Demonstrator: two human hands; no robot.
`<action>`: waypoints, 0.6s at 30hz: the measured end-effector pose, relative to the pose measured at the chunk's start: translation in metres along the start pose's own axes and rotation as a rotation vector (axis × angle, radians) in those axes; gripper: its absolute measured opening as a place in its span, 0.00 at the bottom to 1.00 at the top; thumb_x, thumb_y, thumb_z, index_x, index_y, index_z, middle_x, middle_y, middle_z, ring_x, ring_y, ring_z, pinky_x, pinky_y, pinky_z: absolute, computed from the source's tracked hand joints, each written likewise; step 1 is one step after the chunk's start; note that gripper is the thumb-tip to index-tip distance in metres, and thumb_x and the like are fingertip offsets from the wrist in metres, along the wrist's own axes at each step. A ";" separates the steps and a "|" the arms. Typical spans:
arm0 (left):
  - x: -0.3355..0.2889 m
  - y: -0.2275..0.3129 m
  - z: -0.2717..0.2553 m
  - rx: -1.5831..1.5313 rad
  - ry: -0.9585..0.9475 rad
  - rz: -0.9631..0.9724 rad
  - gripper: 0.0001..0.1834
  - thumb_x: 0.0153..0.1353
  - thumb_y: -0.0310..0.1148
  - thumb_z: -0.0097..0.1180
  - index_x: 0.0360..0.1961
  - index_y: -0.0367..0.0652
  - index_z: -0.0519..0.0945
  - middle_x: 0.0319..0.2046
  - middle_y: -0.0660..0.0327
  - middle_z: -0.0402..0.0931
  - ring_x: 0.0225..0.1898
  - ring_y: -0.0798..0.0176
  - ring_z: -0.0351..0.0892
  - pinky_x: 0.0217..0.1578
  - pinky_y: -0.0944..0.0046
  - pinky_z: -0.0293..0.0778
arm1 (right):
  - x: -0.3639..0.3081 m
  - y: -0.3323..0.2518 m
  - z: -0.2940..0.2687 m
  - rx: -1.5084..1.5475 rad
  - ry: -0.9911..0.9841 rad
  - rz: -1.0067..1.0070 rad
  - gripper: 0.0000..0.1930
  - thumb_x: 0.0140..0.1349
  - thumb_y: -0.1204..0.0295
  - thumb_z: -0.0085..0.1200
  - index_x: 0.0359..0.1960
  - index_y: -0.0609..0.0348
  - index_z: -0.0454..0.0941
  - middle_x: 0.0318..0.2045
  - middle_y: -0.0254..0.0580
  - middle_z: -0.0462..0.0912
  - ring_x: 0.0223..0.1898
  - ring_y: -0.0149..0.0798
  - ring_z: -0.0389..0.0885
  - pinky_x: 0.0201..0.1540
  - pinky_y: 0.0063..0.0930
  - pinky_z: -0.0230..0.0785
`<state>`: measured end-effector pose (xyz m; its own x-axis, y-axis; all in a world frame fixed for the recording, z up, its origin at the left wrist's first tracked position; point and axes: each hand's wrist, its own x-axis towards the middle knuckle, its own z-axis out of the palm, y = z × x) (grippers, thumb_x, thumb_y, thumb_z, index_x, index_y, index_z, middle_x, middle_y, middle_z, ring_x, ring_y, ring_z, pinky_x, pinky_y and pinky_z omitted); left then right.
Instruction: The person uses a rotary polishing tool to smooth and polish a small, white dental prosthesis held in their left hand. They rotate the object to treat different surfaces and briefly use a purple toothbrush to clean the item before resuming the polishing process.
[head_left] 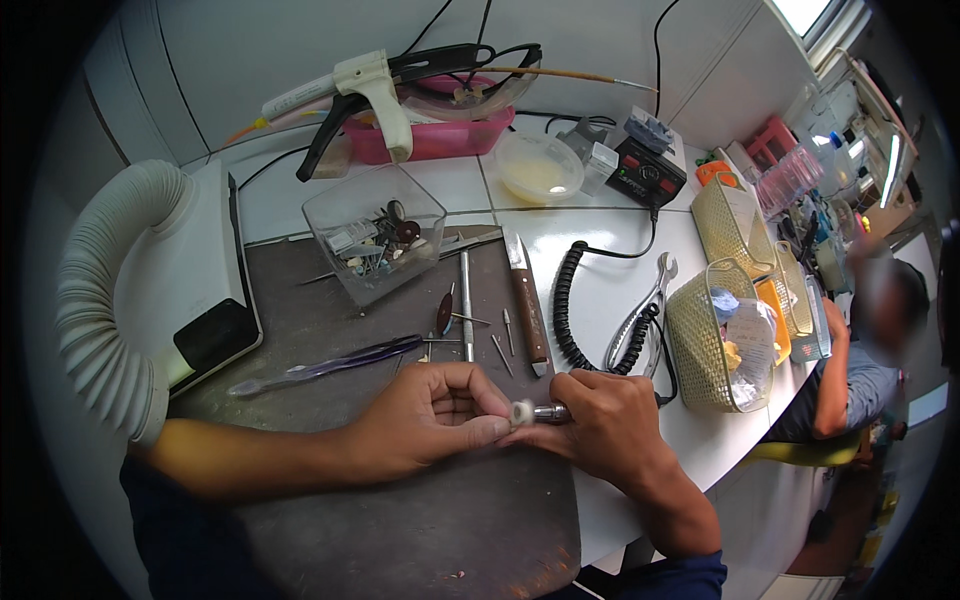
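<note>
White wheel [521, 413] sits at the tip of the handpiece [551, 412], centre of frame, over the grey mat [420, 530]. My right hand [612, 425] grips the handpiece; my left hand [432, 418] pinches the wheel. I judge fitting unfinished; grinding remains.

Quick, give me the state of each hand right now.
Left hand: closed, fingertips pinching a small white wheel.
Right hand: closed around a metal handpiece carrying that wheel.
</note>
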<state>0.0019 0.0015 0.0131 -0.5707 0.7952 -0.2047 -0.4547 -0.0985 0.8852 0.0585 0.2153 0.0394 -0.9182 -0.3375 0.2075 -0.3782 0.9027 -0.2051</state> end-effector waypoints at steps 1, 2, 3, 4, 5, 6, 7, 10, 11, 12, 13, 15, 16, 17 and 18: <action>0.000 -0.001 -0.001 -0.005 -0.006 0.005 0.06 0.61 0.25 0.58 0.36 0.36 0.74 0.41 0.56 0.77 0.43 0.69 0.77 0.47 0.70 0.73 | 0.000 0.000 0.000 -0.008 -0.009 0.009 0.26 0.46 0.46 0.66 0.16 0.54 0.69 0.13 0.34 0.73 0.15 0.36 0.78 0.16 0.29 0.67; 0.000 -0.002 -0.001 -0.009 -0.012 0.010 0.06 0.61 0.25 0.58 0.36 0.35 0.74 0.41 0.56 0.77 0.43 0.69 0.77 0.48 0.70 0.73 | 0.001 -0.001 0.001 -0.008 -0.003 -0.010 0.26 0.46 0.45 0.66 0.16 0.54 0.69 0.13 0.34 0.73 0.15 0.36 0.77 0.15 0.29 0.66; 0.001 -0.002 -0.002 -0.011 -0.025 0.011 0.06 0.61 0.25 0.58 0.36 0.35 0.74 0.41 0.56 0.77 0.44 0.69 0.77 0.48 0.70 0.73 | 0.001 -0.001 0.001 -0.011 0.005 -0.029 0.26 0.46 0.45 0.66 0.16 0.54 0.69 0.13 0.34 0.73 0.14 0.36 0.77 0.15 0.29 0.66; 0.001 -0.002 -0.003 -0.013 -0.039 0.011 0.06 0.61 0.25 0.58 0.36 0.35 0.74 0.41 0.56 0.77 0.44 0.69 0.77 0.48 0.70 0.74 | 0.001 -0.001 0.001 -0.014 0.013 -0.048 0.26 0.45 0.45 0.66 0.16 0.54 0.69 0.13 0.34 0.73 0.14 0.36 0.77 0.15 0.29 0.65; 0.002 -0.002 -0.003 -0.015 -0.053 0.011 0.06 0.61 0.25 0.58 0.36 0.35 0.74 0.41 0.56 0.77 0.44 0.69 0.77 0.48 0.70 0.74 | 0.001 -0.002 0.001 -0.017 0.021 -0.067 0.27 0.45 0.44 0.66 0.16 0.54 0.69 0.13 0.34 0.73 0.14 0.36 0.77 0.14 0.28 0.65; 0.001 -0.003 -0.003 -0.020 -0.039 0.020 0.06 0.61 0.25 0.58 0.36 0.35 0.74 0.41 0.56 0.77 0.44 0.69 0.77 0.48 0.70 0.74 | 0.001 -0.002 0.000 -0.017 0.013 -0.046 0.26 0.45 0.45 0.66 0.16 0.54 0.69 0.13 0.34 0.73 0.14 0.36 0.77 0.15 0.29 0.65; 0.001 -0.004 -0.002 -0.024 -0.025 0.029 0.06 0.62 0.25 0.57 0.36 0.35 0.74 0.41 0.57 0.77 0.44 0.69 0.77 0.48 0.70 0.74 | 0.001 -0.002 -0.002 -0.018 0.004 -0.025 0.26 0.45 0.46 0.66 0.17 0.54 0.69 0.13 0.34 0.73 0.14 0.36 0.77 0.15 0.29 0.66; 0.001 -0.006 -0.002 -0.041 -0.030 0.059 0.06 0.62 0.24 0.57 0.36 0.35 0.73 0.40 0.57 0.76 0.44 0.69 0.78 0.48 0.70 0.74 | 0.001 -0.002 -0.001 -0.015 -0.013 -0.013 0.24 0.45 0.48 0.67 0.17 0.54 0.69 0.13 0.34 0.73 0.15 0.36 0.77 0.16 0.29 0.66; 0.001 -0.006 -0.003 -0.047 -0.040 0.069 0.06 0.62 0.24 0.57 0.36 0.35 0.73 0.40 0.57 0.76 0.44 0.69 0.78 0.48 0.70 0.75 | 0.001 -0.002 0.000 -0.013 -0.017 -0.017 0.24 0.45 0.49 0.67 0.17 0.54 0.69 0.14 0.34 0.73 0.15 0.37 0.77 0.16 0.29 0.66; 0.001 -0.005 -0.002 -0.051 -0.047 0.057 0.06 0.62 0.24 0.57 0.36 0.35 0.73 0.40 0.57 0.76 0.44 0.69 0.78 0.48 0.70 0.75 | 0.000 -0.003 0.000 -0.014 -0.013 -0.032 0.24 0.45 0.49 0.67 0.17 0.54 0.69 0.14 0.34 0.73 0.15 0.37 0.77 0.15 0.29 0.65; 0.001 -0.003 -0.002 -0.055 -0.054 0.044 0.06 0.61 0.24 0.57 0.36 0.35 0.73 0.40 0.57 0.76 0.44 0.69 0.78 0.48 0.70 0.75 | 0.000 -0.004 0.001 -0.016 -0.008 -0.046 0.24 0.45 0.50 0.67 0.17 0.54 0.69 0.14 0.34 0.73 0.15 0.37 0.77 0.15 0.29 0.65; 0.001 -0.003 -0.002 -0.060 -0.056 0.034 0.06 0.61 0.23 0.57 0.36 0.35 0.73 0.40 0.57 0.76 0.44 0.68 0.78 0.47 0.69 0.75 | 0.000 -0.004 0.001 -0.013 -0.003 -0.049 0.24 0.46 0.50 0.67 0.17 0.54 0.70 0.14 0.34 0.73 0.14 0.37 0.76 0.14 0.29 0.64; 0.002 -0.004 -0.002 -0.060 -0.051 0.036 0.05 0.61 0.23 0.57 0.36 0.35 0.73 0.40 0.57 0.76 0.44 0.68 0.77 0.47 0.69 0.75 | 0.000 -0.004 0.001 -0.010 -0.002 -0.038 0.24 0.46 0.49 0.67 0.17 0.54 0.70 0.13 0.34 0.73 0.14 0.37 0.76 0.14 0.29 0.64; 0.002 -0.005 -0.002 -0.061 -0.047 0.037 0.05 0.61 0.23 0.57 0.36 0.35 0.73 0.40 0.57 0.76 0.44 0.68 0.77 0.47 0.69 0.76 | 0.000 -0.003 0.001 -0.007 -0.001 -0.026 0.24 0.46 0.49 0.67 0.17 0.54 0.70 0.13 0.34 0.73 0.14 0.37 0.76 0.14 0.29 0.63; 0.002 -0.006 -0.002 -0.059 -0.048 0.047 0.05 0.61 0.23 0.57 0.36 0.35 0.73 0.40 0.57 0.76 0.44 0.69 0.77 0.47 0.69 0.75 | 0.000 -0.003 0.001 -0.005 0.001 -0.026 0.24 0.46 0.49 0.67 0.17 0.54 0.70 0.13 0.34 0.73 0.14 0.37 0.76 0.14 0.30 0.63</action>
<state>0.0022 0.0025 0.0065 -0.5596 0.8165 -0.1422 -0.4684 -0.1700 0.8670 0.0594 0.2124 0.0389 -0.9080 -0.3602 0.2137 -0.4010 0.8951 -0.1951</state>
